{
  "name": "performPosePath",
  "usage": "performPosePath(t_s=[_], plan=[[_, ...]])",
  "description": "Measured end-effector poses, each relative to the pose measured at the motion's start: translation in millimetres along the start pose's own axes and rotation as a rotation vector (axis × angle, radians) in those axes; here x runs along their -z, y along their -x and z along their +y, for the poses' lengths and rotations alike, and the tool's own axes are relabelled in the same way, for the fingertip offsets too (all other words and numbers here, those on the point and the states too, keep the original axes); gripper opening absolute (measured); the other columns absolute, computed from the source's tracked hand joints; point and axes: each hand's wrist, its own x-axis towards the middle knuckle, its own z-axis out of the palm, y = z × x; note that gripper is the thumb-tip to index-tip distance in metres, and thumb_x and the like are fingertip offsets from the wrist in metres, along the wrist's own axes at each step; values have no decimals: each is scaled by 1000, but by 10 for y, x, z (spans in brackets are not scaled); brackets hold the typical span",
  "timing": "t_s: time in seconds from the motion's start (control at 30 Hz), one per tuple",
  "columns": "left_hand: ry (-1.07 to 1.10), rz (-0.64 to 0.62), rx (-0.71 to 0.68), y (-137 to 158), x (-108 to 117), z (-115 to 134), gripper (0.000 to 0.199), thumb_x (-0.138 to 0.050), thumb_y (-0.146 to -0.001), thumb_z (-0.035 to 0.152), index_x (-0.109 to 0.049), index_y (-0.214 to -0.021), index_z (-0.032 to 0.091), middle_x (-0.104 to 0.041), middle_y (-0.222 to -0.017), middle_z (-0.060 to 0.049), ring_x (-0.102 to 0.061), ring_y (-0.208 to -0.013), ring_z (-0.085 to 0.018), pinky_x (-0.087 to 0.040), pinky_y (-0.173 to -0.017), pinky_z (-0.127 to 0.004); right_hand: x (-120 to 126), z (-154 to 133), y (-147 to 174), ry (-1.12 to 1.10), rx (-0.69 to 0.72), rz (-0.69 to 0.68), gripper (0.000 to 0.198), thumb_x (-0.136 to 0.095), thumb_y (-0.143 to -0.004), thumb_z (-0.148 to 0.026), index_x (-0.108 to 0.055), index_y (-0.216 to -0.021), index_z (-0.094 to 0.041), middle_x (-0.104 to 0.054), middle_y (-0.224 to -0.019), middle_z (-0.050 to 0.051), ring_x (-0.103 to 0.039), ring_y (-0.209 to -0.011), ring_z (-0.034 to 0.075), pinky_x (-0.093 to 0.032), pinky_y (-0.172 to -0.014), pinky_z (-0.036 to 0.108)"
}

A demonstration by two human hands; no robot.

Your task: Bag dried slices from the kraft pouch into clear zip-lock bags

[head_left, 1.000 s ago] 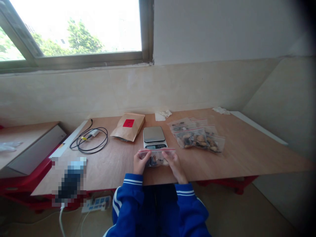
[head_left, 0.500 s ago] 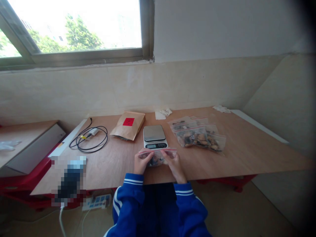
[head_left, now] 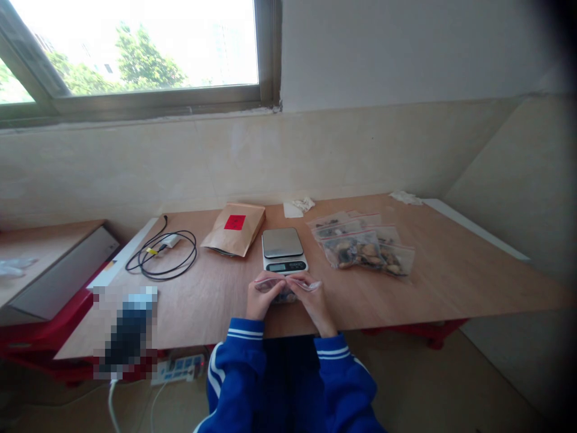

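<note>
Between my hands is a clear zip-lock bag [head_left: 283, 296] with a red strip along its top edge. My left hand [head_left: 261, 297] pinches the top edge on one side. Close beside it, my right hand [head_left: 312, 299] pinches the same edge, the thumbs nearly meeting. The edge bends between my fingers, and whatever lies in the bag is mostly hidden by my hands. Just beyond my fingertips stands a digital kitchen scale [head_left: 283, 245] with nothing on its metal plate. To the right lies a pile of filled zip-lock bags [head_left: 356, 249] holding brown and dark dried pieces.
A brown paper pouch [head_left: 232, 237] with a red label lies left of the scale. Further left are a coiled black cable [head_left: 161, 255] and a blurred-out device [head_left: 130, 328] at the table edge. Crumpled tissues [head_left: 303, 205] lie near the wall. Below sits a power strip [head_left: 180, 368].
My hands have drawn closer together along the bag's top edge. The edge, straight before, is now bent and bunched between my fingers.
</note>
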Motion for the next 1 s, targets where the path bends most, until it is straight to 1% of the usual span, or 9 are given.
performPosePath(t_s=[0.17,0.3,0.47,0.57,0.67,0.73,0.83,0.9,1.0], plan=[[-25,1,7,-8,10,-8,17,-69,-75,29,-73,-84,15,-70,-87,-9,-64,-87,-22,-48,-82,-33,-11,-99,24,29,10,0,21,-66,-76,-38,-69,-74,-18,-66,-75,3,-60,-76,19,-48,-71,30],[8,47,24,-2,16,-39,16,-70,-74,30,-73,-79,15,-70,-82,-8,-64,-83,-21,-48,-79,-32,-56,-182,59,6,-23,21,22,-64,-78,-37,-66,-69,-18,-63,-71,1,-58,-72,17,-46,-66,28],[74,96,93,8,13,-57,17,-73,-70,31,-71,-71,14,-68,-72,-5,-63,-72,-18,-49,-71,-30,-103,-163,71,26,-23,50,27,-65,-78,-38,-63,-60,-18,-58,-62,-1,-54,-64,14,-43,-61,25],[95,132,123,10,24,-69,19,-73,-70,33,-70,-70,14,-69,-71,-4,-63,-70,-18,-50,-71,-30,-92,-141,52,37,-1,-12,25,-61,-82,-40,-69,-72,-18,-64,-72,2,-58,-74,17,-46,-68,27],[73,147,123,8,40,-99,21,-73,-70,34,-72,-76,14,-71,-78,-5,-64,-77,-19,-49,-75,-30,-58,-92,29,36,25,-78,30,-54,-86,-42,-72,-86,-19,-68,-88,6,-61,-87,20,-47,-77,30],[51,132,131,4,42,-120,25,-69,-74,39,-72,-77,14,-71,-78,-6,-64,-78,-20,-49,-75,-30,-35,-36,19,35,12,-10,35,-51,-88,-45,-72,-86,-18,-70,-86,6,-62,-84,21,-48,-75,30],[39,127,154,-3,31,-136,40,-59,-80,48,-72,-67,12,-69,-71,-6,-63,-73,-19,-48,-69,-28,-18,31,5,58,-15,117,38,-50,-87,-48,-70,-80,-17,-70,-77,5,-62,-76,20,-48,-69,29],[61,148,172,-8,26,-131,44,-58,-79,51,-72,-67,11,-69,-71,-6,-63,-73,-20,-48,-69,-29,-16,35,-5,76,-6,111,39,-50,-87,-50,-70,-77,-17,-69,-74,4,-62,-74,20,-47,-68,28],[137,165,221,-11,36,-116,46,-57,-79,54,-73,-74,10,-70,-72,-7,-65,-74,-22,-49,-73,-32,-12,-9,-16,66,9,15,40,-51,-85,-53,-71,-81,-18,-70,-79,5,-63,-77,20,-48,-71,28]])
